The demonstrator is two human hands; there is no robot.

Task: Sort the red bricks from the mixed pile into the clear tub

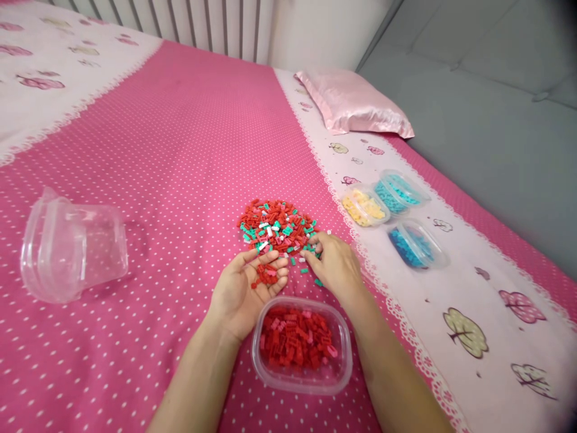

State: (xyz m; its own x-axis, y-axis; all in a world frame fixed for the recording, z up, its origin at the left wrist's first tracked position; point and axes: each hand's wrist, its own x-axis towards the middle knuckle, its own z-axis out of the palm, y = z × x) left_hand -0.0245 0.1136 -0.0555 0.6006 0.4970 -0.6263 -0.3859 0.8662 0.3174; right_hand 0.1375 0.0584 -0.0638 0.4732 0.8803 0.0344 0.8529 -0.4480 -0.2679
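Observation:
A pile of small red, teal and white plastic pieces (277,225) lies on the pink dotted bedspread (180,150). My left hand (246,288) is palm up and cupped, holding several red pieces (265,275). My right hand (331,264) rests palm down at the pile's near right edge, its fingertips curled among the loose pieces; whether it pinches one is hidden. Just in front of both hands stands a clear tub (301,347) holding red pieces with a few pink ones.
An empty clear container (72,246) lies on its side at the left. Three small clear tubs sit at the right: yellow pieces (365,206), teal pieces (400,191), blue pieces (415,243). A pink pillow (351,102) lies beyond them.

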